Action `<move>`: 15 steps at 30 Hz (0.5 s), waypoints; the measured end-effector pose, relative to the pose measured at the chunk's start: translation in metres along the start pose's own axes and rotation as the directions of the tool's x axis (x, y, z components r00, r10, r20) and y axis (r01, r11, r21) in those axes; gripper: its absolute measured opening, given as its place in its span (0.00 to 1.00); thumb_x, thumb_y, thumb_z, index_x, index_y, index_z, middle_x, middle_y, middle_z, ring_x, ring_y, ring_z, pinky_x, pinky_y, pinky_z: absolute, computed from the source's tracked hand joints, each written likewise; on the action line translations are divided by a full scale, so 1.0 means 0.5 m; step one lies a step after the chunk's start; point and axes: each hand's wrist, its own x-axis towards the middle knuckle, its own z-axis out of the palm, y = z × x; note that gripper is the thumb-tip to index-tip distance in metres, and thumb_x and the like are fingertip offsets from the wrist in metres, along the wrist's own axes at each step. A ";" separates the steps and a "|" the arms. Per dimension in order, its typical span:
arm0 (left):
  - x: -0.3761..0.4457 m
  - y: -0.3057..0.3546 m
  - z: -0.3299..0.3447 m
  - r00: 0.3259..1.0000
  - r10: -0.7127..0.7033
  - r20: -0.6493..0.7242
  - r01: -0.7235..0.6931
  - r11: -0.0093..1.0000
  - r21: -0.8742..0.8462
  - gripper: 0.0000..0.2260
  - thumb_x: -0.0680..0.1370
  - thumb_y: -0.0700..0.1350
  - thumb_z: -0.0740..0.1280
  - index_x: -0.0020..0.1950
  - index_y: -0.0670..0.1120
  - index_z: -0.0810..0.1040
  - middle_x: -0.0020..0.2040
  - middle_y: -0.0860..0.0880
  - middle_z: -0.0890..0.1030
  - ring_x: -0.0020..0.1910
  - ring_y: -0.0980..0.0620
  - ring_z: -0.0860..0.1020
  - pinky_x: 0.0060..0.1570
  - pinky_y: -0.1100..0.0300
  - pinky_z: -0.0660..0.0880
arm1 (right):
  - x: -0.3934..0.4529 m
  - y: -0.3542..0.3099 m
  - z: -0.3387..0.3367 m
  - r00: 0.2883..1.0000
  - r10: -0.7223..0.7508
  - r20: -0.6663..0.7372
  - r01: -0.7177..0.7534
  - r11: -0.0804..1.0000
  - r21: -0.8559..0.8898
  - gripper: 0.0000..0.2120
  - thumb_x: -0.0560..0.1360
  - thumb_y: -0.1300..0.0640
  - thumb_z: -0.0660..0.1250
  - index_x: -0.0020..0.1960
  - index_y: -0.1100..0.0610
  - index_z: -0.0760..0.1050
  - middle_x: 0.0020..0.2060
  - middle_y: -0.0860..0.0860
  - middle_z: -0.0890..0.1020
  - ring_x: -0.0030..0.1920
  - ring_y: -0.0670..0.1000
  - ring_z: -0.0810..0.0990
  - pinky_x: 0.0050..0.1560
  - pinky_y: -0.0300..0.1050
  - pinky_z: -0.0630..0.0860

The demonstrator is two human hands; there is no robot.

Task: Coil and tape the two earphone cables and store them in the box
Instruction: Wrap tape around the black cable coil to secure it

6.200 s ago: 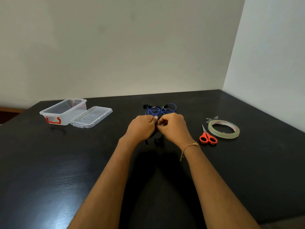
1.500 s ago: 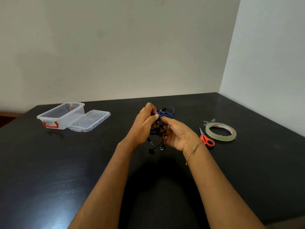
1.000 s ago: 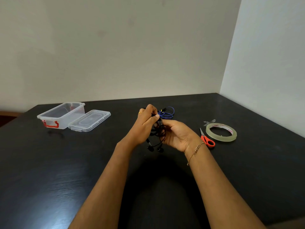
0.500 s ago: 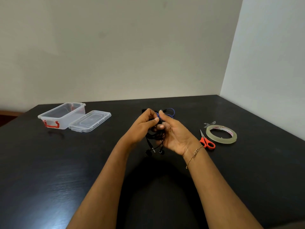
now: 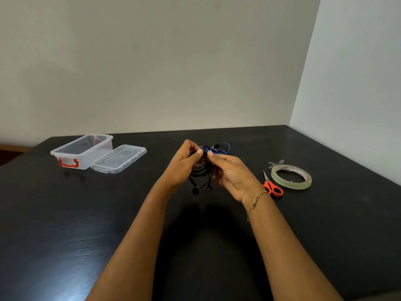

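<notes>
Both hands pinch the black earphone cable (image 5: 202, 173): left hand (image 5: 184, 165) at nine o'clock, right hand (image 5: 230, 173) at three; its loops hang toward six.

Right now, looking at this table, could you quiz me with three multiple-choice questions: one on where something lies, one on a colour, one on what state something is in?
1. Where do the scissors lie?
A. Inside the box
B. Just left of the tape roll
C. On the lid

2. What colour are the scissor handles?
A. Orange-red
B. Green
C. White

3. What state is the clear box in?
A. Closed with its lid on
B. Open, its lid lying beside it
C. Tipped on its side

Answers:
1. B, they rest on the table next to the roll, at the person's right.
2. A, both handle loops show orange-red.
3. B, the box stands open-topped and the lid lies flat at its right, while the left hand and right hand hold the black earphone cable.
</notes>
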 end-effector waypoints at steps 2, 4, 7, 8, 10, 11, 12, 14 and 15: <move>-0.001 0.001 0.001 1.000 -0.001 -0.001 0.001 1.000 0.002 0.08 0.80 0.39 0.57 0.42 0.48 0.67 0.38 0.52 0.74 0.37 0.59 0.74 0.39 0.69 0.72 | 0.002 0.001 0.001 0.999 -0.003 -0.035 0.003 1.000 0.008 0.07 0.75 0.55 0.65 0.44 0.54 0.81 0.39 0.49 0.84 0.38 0.45 0.81 0.38 0.38 0.74; -0.002 0.001 0.001 1.000 -0.010 0.000 0.010 1.000 0.002 0.08 0.80 0.39 0.56 0.43 0.48 0.67 0.38 0.51 0.75 0.38 0.57 0.74 0.41 0.65 0.72 | 0.004 0.004 0.002 0.999 -0.011 -0.053 0.012 1.000 0.005 0.06 0.75 0.55 0.65 0.44 0.54 0.81 0.40 0.50 0.84 0.40 0.47 0.81 0.43 0.40 0.75; -0.003 0.003 0.000 1.000 -0.016 -0.001 0.016 1.000 -0.021 0.07 0.80 0.40 0.56 0.43 0.48 0.67 0.39 0.50 0.75 0.38 0.55 0.74 0.42 0.62 0.72 | 0.004 0.005 0.005 0.997 -0.004 -0.074 0.006 1.000 0.029 0.05 0.75 0.55 0.66 0.45 0.54 0.80 0.39 0.50 0.83 0.40 0.46 0.81 0.47 0.43 0.75; -0.003 0.003 0.000 1.000 -0.018 0.001 0.018 0.999 -0.034 0.07 0.80 0.40 0.56 0.43 0.48 0.67 0.39 0.50 0.75 0.38 0.56 0.74 0.43 0.62 0.72 | 0.005 0.006 0.005 0.996 -0.001 -0.084 0.006 0.998 0.055 0.04 0.74 0.56 0.66 0.45 0.54 0.80 0.38 0.50 0.83 0.40 0.47 0.81 0.47 0.43 0.76; -0.003 0.003 0.001 1.000 -0.018 0.003 0.019 0.998 -0.059 0.07 0.80 0.40 0.56 0.43 0.48 0.68 0.40 0.50 0.75 0.39 0.55 0.74 0.44 0.61 0.72 | 0.008 0.005 0.005 0.995 0.000 -0.097 0.011 0.993 0.114 0.00 0.73 0.57 0.67 0.44 0.53 0.77 0.38 0.50 0.83 0.38 0.46 0.81 0.44 0.42 0.76; -0.003 0.004 0.003 1.000 -0.020 0.003 0.020 0.997 -0.072 0.07 0.80 0.40 0.56 0.43 0.48 0.68 0.40 0.50 0.74 0.39 0.55 0.74 0.44 0.60 0.72 | 0.008 0.006 0.004 0.995 0.003 -0.100 0.012 0.989 0.145 0.01 0.73 0.57 0.67 0.44 0.53 0.76 0.37 0.50 0.83 0.37 0.46 0.81 0.43 0.42 0.76; -0.003 0.004 0.005 1.000 -0.024 0.002 0.024 0.996 -0.087 0.07 0.81 0.41 0.56 0.43 0.47 0.68 0.39 0.50 0.74 0.39 0.56 0.74 0.44 0.60 0.72 | 0.009 0.008 0.005 0.995 0.005 -0.100 0.012 0.985 0.174 0.01 0.74 0.57 0.67 0.43 0.53 0.76 0.37 0.50 0.83 0.37 0.46 0.82 0.43 0.42 0.76; -0.003 0.002 0.007 0.999 -0.036 -0.011 0.034 0.993 -0.112 0.07 0.80 0.41 0.56 0.43 0.47 0.68 0.38 0.50 0.75 0.39 0.56 0.73 0.44 0.60 0.72 | 0.009 0.010 0.008 0.995 0.012 -0.103 0.010 0.977 0.212 0.02 0.74 0.57 0.66 0.43 0.55 0.77 0.36 0.50 0.83 0.38 0.47 0.81 0.44 0.42 0.77; -0.002 0.000 0.008 0.999 -0.040 -0.022 0.037 0.992 -0.120 0.07 0.80 0.41 0.57 0.43 0.47 0.68 0.37 0.51 0.75 0.38 0.56 0.73 0.45 0.59 0.72 | 0.008 0.010 0.010 0.994 0.013 -0.105 0.010 0.976 0.216 0.03 0.74 0.57 0.66 0.43 0.55 0.78 0.36 0.50 0.83 0.37 0.47 0.81 0.44 0.41 0.77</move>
